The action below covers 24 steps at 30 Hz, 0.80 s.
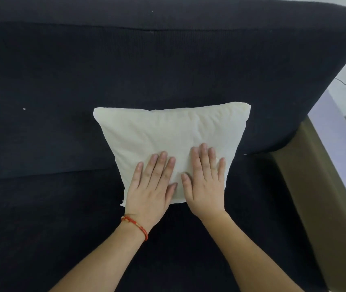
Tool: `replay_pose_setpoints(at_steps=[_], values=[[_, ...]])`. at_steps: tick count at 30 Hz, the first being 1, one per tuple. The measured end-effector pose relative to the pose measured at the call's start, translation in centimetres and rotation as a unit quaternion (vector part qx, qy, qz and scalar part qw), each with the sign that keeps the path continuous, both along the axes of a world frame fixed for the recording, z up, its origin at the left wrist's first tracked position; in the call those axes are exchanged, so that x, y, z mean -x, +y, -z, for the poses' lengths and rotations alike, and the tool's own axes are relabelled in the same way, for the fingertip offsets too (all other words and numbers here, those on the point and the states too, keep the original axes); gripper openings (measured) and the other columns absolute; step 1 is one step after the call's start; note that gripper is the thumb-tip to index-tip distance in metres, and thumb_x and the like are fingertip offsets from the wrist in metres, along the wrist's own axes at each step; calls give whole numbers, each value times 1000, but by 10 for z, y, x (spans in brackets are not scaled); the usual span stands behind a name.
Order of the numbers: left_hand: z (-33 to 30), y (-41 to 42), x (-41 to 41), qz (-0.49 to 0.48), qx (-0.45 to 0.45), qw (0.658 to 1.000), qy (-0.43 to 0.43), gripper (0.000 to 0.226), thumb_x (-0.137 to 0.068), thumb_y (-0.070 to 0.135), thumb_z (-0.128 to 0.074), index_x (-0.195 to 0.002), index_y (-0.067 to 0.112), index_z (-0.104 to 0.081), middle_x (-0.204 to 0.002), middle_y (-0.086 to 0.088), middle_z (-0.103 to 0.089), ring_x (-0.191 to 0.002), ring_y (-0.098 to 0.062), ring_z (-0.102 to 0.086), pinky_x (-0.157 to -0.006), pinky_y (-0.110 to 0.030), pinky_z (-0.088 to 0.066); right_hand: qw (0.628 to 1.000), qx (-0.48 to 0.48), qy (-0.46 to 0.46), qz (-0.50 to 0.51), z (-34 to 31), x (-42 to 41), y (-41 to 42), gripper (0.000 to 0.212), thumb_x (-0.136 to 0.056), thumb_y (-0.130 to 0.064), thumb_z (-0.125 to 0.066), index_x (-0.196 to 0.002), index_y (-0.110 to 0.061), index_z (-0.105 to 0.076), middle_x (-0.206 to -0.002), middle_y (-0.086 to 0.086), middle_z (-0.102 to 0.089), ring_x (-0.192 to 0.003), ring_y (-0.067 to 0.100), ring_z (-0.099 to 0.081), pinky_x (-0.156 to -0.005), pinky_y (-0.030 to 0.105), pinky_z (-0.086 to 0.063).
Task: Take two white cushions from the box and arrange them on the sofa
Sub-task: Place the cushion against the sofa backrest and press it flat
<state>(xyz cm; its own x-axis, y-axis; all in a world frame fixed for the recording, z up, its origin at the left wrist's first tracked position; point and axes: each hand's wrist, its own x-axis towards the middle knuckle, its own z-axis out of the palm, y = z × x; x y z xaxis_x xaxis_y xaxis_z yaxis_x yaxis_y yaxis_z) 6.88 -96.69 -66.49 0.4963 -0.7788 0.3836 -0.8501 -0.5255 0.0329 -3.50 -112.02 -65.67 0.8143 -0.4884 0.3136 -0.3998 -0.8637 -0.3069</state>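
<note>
One white cushion (167, 133) leans against the backrest of the dark navy sofa (52, 81), towards its right end. My left hand (153, 186) lies flat on the cushion's lower left part, fingers spread, a red bracelet on the wrist. My right hand (205, 182) rests flat on the lower right part, fingers apart. Neither hand grips the fabric. No second cushion and no box are in view.
The sofa seat (41, 228) stretches left and in front of the cushion. An olive-brown armrest (315, 197) bounds the sofa on the right. Beyond it lies a pale floor (340, 127) with a thin cable and some small objects at the frame's right edge.
</note>
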Motion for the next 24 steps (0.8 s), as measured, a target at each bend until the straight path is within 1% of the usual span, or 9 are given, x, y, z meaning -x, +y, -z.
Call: replay_pose_setpoints(at_steps=[3,7,11,13,15,17,19,21,24], values=[[1,8,1,-8,-5,1000,-16,82,-113,54,-33,-174,15,4,-182,-7,16,-169,-24,12,-135,-50,1,998,51,-1,-30,4,26,-1,72,-114,-56,-22,-172,-28,9,-180,-3,18,-167,22,11,-132,59,5],[3,-2,-13,-25,-48,998,-29,84,-112,59,-27,-174,14,8,-181,-9,20,-168,-25,16,-135,-50,4,997,32,69,21,12,12,-3,75,-112,-62,-19,-171,-29,14,-179,0,21,-166,25,15,-131,61,0],[10,-14,-30,-33,-96,995,-14,83,-112,58,-19,-172,13,17,-180,-10,23,-166,-25,20,-135,-49,3,993,21,105,50,20,-15,-8,77,-112,-59,-26,-170,-29,15,-180,5,5,-166,30,0,-131,64,-11],[12,-19,-34,-32,-135,990,-3,82,-113,57,-15,-169,13,25,-178,-10,25,-165,-26,20,-135,-50,1,989,21,135,54,24,-19,-10,77,-111,-60,-21,-169,-30,21,-179,4,9,-166,29,1,-131,63,-10],[10,-22,-36,-37,-175,984,6,84,-112,58,-14,-165,13,33,-175,-11,31,-163,-27,23,-135,-50,2,985,17,164,52,26,-20,-11,75,-111,-61,-14,-166,-31,29,-178,2,18,-166,28,8,-132,61,-5],[3,-26,-34,-48,-192,980,28,85,-111,59,-14,-164,13,34,-173,-10,35,-162,-26,24,-134,-49,5,982,6,184,49,20,-21,-12,74,-111,-61,-10,-164,-32,32,-177,-1,25,-165,26,14,-132,60,-1],[-14,-24,-27,-54,-200,977,54,83,-111,58,-14,-167,14,30,-172,-9,35,-163,-25,22,-134,-49,7,981,-1,190,43,8,-18,-10,74,-111,-61,-10,-164,-33,31,-176,-2,27,-165,25,17,-133,58,3],[-33,-20,-17,-40,-197,976,84,81,-111,55,-19,-169,14,20,-175,-10,27,-166,-25,15,-135,-50,2,982,-14,183,44,-7,-6,-5,73,-110,-62,-12,-166,-34,26,-176,-3,26,-164,23,21,-132,55,6],[-67,-7,-4,-31,-139,981,135,76,-109,45,-38,-173,13,-12,-181,-10,-8,-168,-25,-12,-134,-50,-17,987,-77,137,43,-36,12,13,70,-112,-56,-23,-170,-32,9,-177,-8,16,-162,11,26,-133,48,8]])
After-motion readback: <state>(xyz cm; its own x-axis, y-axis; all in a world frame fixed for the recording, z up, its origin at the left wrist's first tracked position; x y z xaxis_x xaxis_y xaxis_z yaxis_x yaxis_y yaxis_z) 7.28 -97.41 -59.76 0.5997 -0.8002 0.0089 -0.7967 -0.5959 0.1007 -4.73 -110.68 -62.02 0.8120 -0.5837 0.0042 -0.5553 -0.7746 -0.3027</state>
